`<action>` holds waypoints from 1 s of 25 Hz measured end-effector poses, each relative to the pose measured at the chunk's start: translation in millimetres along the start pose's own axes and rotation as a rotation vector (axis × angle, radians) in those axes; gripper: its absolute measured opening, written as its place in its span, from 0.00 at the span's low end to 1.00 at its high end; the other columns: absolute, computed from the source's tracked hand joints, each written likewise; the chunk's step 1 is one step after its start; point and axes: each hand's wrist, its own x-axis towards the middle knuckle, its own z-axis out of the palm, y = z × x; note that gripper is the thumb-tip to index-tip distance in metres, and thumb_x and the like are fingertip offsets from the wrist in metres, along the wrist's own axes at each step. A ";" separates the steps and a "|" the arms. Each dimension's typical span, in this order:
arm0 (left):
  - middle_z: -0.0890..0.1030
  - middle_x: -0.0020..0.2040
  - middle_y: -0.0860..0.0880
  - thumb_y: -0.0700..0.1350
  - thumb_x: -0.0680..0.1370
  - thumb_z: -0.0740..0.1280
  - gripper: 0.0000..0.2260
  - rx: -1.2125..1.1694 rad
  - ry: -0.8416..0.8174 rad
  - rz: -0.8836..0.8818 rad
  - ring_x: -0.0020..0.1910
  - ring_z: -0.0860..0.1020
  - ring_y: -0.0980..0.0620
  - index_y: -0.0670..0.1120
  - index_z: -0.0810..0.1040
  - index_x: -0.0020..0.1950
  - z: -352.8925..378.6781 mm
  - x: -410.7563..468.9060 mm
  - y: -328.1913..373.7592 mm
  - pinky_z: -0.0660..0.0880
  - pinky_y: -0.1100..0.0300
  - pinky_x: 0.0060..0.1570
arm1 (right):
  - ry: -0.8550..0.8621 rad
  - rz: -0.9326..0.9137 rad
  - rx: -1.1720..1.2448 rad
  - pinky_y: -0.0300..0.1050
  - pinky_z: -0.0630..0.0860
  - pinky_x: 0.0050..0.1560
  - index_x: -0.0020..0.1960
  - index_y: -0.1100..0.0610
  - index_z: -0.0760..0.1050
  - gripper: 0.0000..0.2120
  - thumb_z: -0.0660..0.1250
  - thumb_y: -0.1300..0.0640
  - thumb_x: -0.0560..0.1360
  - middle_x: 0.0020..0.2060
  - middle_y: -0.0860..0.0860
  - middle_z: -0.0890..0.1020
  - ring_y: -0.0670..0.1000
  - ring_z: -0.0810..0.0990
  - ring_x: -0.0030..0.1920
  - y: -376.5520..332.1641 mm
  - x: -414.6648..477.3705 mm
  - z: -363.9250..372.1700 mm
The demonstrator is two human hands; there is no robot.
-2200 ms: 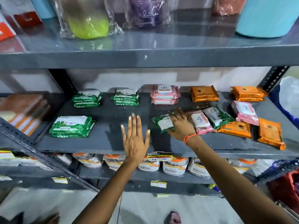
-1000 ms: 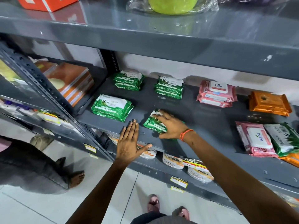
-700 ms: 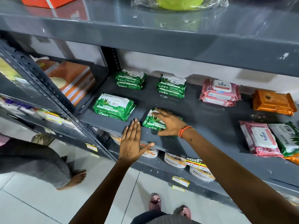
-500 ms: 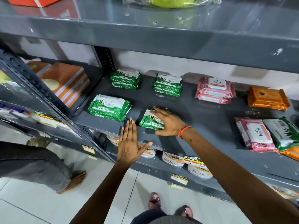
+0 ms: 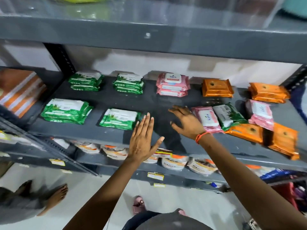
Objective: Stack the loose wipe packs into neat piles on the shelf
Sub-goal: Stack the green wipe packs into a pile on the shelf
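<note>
The loose wipe packs are found on the grey shelf, and the pink pile at the back serves as landmark. In front of it and to its right a jumble lies: a pink pack, a green pack leaning on it, a second pink pack and orange packs partly beneath them. Left of the pink pile, two green piles are seen at the back, and a single green pack lies in front and to the left.

The right hand is spread open over the shelf, nothing held in its grip, its far edge just beside or touching the nearest pink pack. The left hand is held flat and open, empty, its fingertips just beside the single green pack.

The packs are judged to be light, soft and pillowy, in glossy film that is likely slippery, so a pinch at one corner would probably let them sag or slide. They are best taken across the short width, thumb under and fingers over the stiffer lid label. The leaning green pack should be lifted first, since the others may be dragged by it.
</note>
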 end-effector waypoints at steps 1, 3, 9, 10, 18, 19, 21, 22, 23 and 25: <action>0.53 0.78 0.44 0.65 0.77 0.49 0.35 -0.003 -0.014 0.025 0.77 0.51 0.48 0.44 0.53 0.76 4.6 4.2 12.3 0.52 0.53 0.75 | 0.060 0.044 -0.014 0.52 0.61 0.75 0.71 0.56 0.67 0.26 0.65 0.51 0.75 0.72 0.56 0.68 0.57 0.66 0.72 16.3 -11.1 -7.9; 0.54 0.78 0.44 0.65 0.77 0.49 0.34 -0.005 -0.053 0.053 0.77 0.53 0.48 0.45 0.55 0.76 12.3 10.9 30.1 0.54 0.53 0.74 | 0.182 0.153 -0.073 0.52 0.61 0.74 0.70 0.57 0.68 0.25 0.65 0.52 0.75 0.70 0.58 0.70 0.58 0.67 0.71 46.5 -29.0 -21.5; 0.57 0.78 0.46 0.72 0.70 0.35 0.43 -0.033 -0.182 0.018 0.77 0.54 0.49 0.47 0.60 0.74 26.1 18.7 47.3 0.52 0.51 0.75 | 0.028 0.699 -0.107 0.58 0.61 0.73 0.74 0.54 0.59 0.35 0.65 0.42 0.72 0.72 0.61 0.64 0.64 0.62 0.71 118.1 -54.5 -51.3; 0.57 0.78 0.46 0.73 0.70 0.34 0.44 -0.042 -0.190 0.011 0.77 0.53 0.49 0.47 0.60 0.74 26.8 20.0 46.5 0.51 0.51 0.75 | -0.025 0.734 -0.052 0.57 0.65 0.71 0.74 0.52 0.58 0.37 0.65 0.40 0.70 0.71 0.62 0.65 0.65 0.65 0.70 123.7 -55.2 -54.7; 0.57 0.78 0.47 0.72 0.71 0.35 0.42 -0.033 -0.175 0.012 0.77 0.54 0.49 0.48 0.60 0.75 23.1 22.9 47.2 0.51 0.51 0.76 | 0.092 0.755 -0.042 0.57 0.74 0.60 0.72 0.55 0.60 0.41 0.72 0.41 0.66 0.64 0.63 0.72 0.66 0.72 0.63 123.0 -50.7 -60.7; 0.57 0.78 0.47 0.72 0.71 0.34 0.42 -0.029 -0.171 0.013 0.77 0.54 0.50 0.48 0.60 0.75 23.1 23.0 47.0 0.51 0.51 0.76 | 0.127 0.763 -0.058 0.57 0.75 0.60 0.70 0.56 0.61 0.40 0.72 0.41 0.66 0.64 0.62 0.72 0.66 0.73 0.62 119.5 -50.5 -62.2; 0.57 0.77 0.47 0.72 0.71 0.34 0.42 -0.024 -0.164 0.014 0.77 0.54 0.50 0.48 0.60 0.74 23.0 23.1 46.5 0.51 0.51 0.75 | 0.220 0.755 -0.093 0.58 0.75 0.59 0.69 0.57 0.62 0.40 0.71 0.39 0.66 0.63 0.63 0.72 0.66 0.73 0.62 108.2 -49.3 -66.5; 0.58 0.77 0.47 0.72 0.71 0.34 0.43 -0.033 -0.164 0.022 0.77 0.54 0.50 0.48 0.60 0.74 22.4 23.3 45.7 0.51 0.51 0.75 | 0.275 0.731 -0.104 0.59 0.75 0.59 0.69 0.58 0.62 0.40 0.71 0.39 0.66 0.63 0.63 0.73 0.67 0.73 0.62 100.5 -47.8 -68.9; 0.58 0.77 0.47 0.72 0.71 0.34 0.43 -0.047 -0.167 0.028 0.77 0.54 0.50 0.48 0.61 0.74 21.5 22.8 46.0 0.51 0.51 0.75 | 0.324 0.697 -0.098 0.60 0.74 0.60 0.69 0.59 0.63 0.39 0.71 0.40 0.66 0.63 0.64 0.73 0.67 0.73 0.61 92.8 -46.6 -71.8; 0.59 0.77 0.46 0.71 0.72 0.37 0.41 -0.058 -0.150 0.038 0.77 0.55 0.49 0.47 0.62 0.74 16.6 19.9 40.3 0.49 0.53 0.75 | 0.373 0.619 -0.029 0.59 0.75 0.61 0.70 0.58 0.64 0.40 0.72 0.43 0.65 0.64 0.63 0.74 0.67 0.73 0.62 72.8 -39.4 -73.3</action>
